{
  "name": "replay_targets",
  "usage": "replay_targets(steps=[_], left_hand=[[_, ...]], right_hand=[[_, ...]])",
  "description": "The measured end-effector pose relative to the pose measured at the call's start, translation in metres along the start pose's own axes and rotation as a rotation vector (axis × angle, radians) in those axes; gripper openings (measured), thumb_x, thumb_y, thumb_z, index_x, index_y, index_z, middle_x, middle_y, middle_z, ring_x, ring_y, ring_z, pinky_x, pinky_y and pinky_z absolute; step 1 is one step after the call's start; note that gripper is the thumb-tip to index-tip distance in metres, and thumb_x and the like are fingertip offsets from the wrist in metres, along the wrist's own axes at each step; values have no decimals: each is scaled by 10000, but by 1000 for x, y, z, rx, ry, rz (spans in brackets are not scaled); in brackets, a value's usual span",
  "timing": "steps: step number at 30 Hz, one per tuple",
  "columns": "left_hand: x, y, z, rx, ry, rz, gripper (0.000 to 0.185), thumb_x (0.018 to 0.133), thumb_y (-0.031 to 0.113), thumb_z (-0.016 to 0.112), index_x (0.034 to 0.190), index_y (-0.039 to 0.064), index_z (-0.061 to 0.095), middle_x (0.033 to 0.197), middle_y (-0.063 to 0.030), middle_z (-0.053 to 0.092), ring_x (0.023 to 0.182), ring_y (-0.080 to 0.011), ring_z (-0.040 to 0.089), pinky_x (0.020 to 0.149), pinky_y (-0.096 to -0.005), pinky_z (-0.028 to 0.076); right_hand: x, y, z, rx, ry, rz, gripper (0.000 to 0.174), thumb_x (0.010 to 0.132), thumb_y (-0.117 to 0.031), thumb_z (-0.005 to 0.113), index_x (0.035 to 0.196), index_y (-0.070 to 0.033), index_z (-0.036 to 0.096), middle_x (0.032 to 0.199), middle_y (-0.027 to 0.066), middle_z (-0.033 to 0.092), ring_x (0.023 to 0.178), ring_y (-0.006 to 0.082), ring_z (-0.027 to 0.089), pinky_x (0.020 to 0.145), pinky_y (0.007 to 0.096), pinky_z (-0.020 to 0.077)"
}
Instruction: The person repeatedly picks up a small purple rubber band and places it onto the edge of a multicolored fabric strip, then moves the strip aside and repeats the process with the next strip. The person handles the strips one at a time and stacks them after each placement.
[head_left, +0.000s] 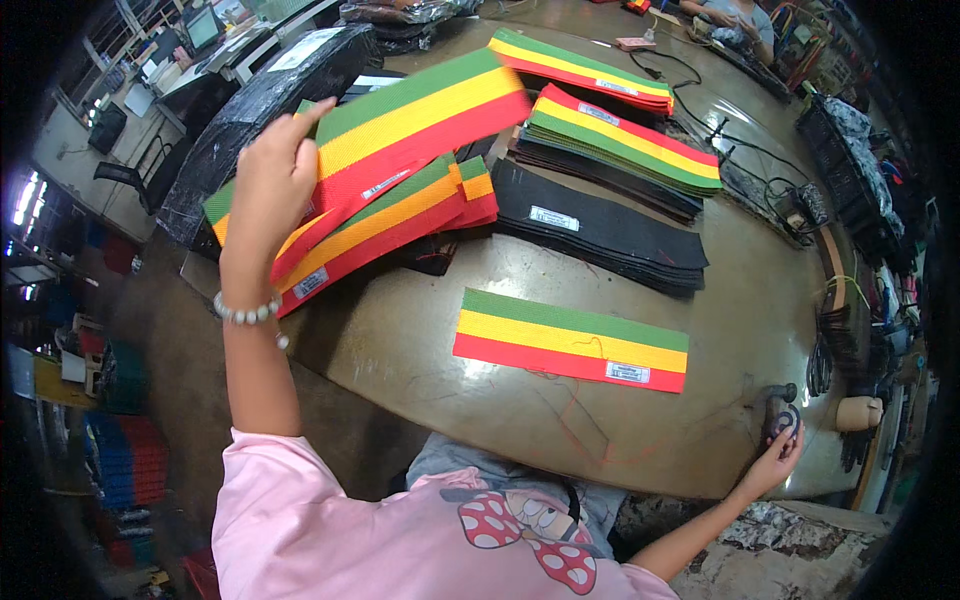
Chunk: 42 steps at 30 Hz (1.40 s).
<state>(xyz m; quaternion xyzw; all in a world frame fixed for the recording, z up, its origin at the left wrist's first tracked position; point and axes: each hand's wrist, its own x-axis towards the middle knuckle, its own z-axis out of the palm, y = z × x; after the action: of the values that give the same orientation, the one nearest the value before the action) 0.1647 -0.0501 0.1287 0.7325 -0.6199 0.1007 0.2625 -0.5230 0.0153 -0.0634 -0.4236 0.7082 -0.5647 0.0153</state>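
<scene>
My left hand (279, 169), a beaded bracelet at its wrist, grips the left end of a green, yellow and red striped webbing strip (420, 112). The strip is raised and tilted, its far end blurred. Beneath lies an untidy pile of similar labelled strips (375, 240), partly covered by the hand and raised strip. One striped strip (570, 334) lies flat before me, a loose red thread across it and a white label near its right end. At the table's right edge, my right hand (780, 454) holds a small dark round object (784, 424), whose kind I cannot tell.
Behind the flat strip are stacks of black strips (600, 232) and striped strips (622, 139), with another striped stack (585, 71) farther back. A black-wrapped bundle (277, 112) stands at left. Cables (757, 154) cross the table (420, 360). Another person (739, 22) sits at the far right.
</scene>
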Motion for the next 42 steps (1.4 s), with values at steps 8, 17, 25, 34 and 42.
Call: replay_targets(steps=[8,17,25,34,42], left_hand=[[-75,16,81,-60,-78,452,422,802,126,721,1219,167,676,1285,-89,572,1225,-324,509,1047,-518,393],[-70,16,92,-77,-137,639,134,756,15,697,888,25,681,871,-84,637,875,-272,639,749,-389,537],[-159,179,106,-675,-582,731,264,784,-41,597,1044,-9,629,1040,-193,635,972,-366,639,856,-436,535],[-150,196,140,-531,-358,319,303,899,45,637,1192,-35,629,1168,-202,589,1106,-375,558,953,-427,480],[-137,192,147,-443,-407,392,154,846,97,711,994,60,690,1140,-127,605,1051,-321,559,899,-436,470]], right_hand=[[-1,7,-2,-14,28,18,393,1018,-228,616,1342,-11,567,1138,105,642,929,164,624,769,270,509],[-6,0,1,89,3,66,393,1017,-234,616,1348,-27,563,1171,124,645,991,177,635,834,286,530],[-6,-34,10,58,-37,81,346,1020,-179,606,1320,-11,574,1056,59,654,888,101,605,738,228,490],[26,-66,40,-238,-42,-240,303,1028,-202,592,1283,-40,572,1113,79,672,950,130,625,776,261,511],[-44,-149,86,272,-384,20,394,981,-133,647,1338,-10,536,1044,106,698,934,137,655,828,265,534]])
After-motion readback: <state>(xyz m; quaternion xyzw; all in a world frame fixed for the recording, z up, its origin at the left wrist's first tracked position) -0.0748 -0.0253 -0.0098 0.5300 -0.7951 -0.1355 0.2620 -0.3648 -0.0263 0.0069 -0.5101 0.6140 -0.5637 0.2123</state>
